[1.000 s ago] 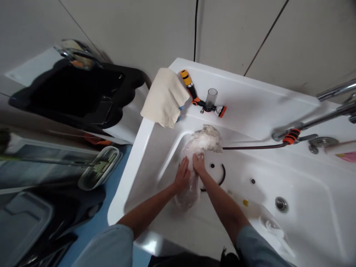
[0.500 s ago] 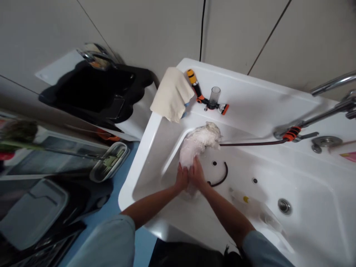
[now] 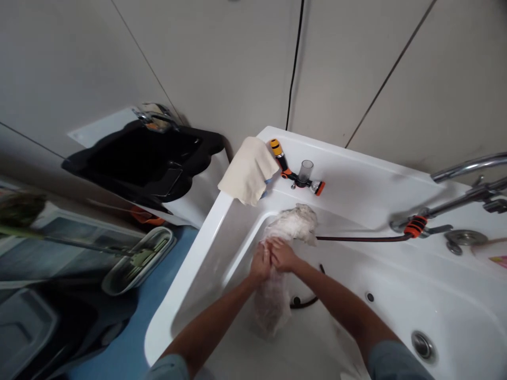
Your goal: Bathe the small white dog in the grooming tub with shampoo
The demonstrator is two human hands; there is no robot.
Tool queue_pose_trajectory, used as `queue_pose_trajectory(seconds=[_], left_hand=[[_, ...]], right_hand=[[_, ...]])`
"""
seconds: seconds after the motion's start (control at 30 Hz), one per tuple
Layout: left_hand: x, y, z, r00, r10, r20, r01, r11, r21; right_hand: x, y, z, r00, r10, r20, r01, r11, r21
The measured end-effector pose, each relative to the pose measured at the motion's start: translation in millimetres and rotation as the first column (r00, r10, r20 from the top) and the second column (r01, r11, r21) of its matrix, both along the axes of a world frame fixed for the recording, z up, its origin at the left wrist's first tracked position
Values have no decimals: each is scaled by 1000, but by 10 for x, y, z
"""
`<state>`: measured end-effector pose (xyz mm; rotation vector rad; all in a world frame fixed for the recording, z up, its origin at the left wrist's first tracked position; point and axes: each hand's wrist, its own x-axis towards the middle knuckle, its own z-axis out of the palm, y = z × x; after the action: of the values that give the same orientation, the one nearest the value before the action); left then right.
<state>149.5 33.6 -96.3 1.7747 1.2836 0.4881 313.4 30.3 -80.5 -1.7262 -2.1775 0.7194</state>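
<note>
A wet, white-furred animal (image 3: 295,224), its kind not clear from here, stands in the white tub (image 3: 186,274) near the left end. Its head end points away toward the back wall, and its rear (image 3: 271,309) comes toward me. On the left of its back lies my left hand (image 3: 260,262), fingers curled against the fur. My right hand (image 3: 282,254) presses close beside it, fingers bent over the middle of the back. The two hands touch or nearly touch, and they hide part of the coat.
A cream cloth (image 3: 250,171) drapes over the back left corner. Beside it lies a spray nozzle (image 3: 303,182) with a clear cup. A dark hose (image 3: 364,239) runs to the tap fittings (image 3: 415,226) on the right. A drain (image 3: 422,345) sits front right. A black basin (image 3: 146,163) adjoins the left.
Both hands have slid forward along the animal's back, away from its rear toward its head end. More of the rear now shows behind them. The view has tilted upward.
</note>
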Motion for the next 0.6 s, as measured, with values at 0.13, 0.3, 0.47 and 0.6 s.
queue_pose_trajectory(seconds=[0.13, 0.3, 0.47, 0.6], left_hand=[[165, -556, 310, 873, -450, -189, 460, 888, 11], [109, -1253, 431, 821, -555, -132, 462, 783, -417], [-136, -1064, 420, 839, -467, -281, 287, 817, -500], [-266, -707, 417, 945, -175, -276, 71, 934, -351]], right_hand=[[576, 495, 349, 898, -210, 387, 236, 972, -19], [1052, 891, 642, 794, -351, 495, 435, 898, -61], [1428, 384, 532, 844, -353, 405, 483, 827, -286], [1420, -248, 323, 826, -481, 294, 563, 720, -405]])
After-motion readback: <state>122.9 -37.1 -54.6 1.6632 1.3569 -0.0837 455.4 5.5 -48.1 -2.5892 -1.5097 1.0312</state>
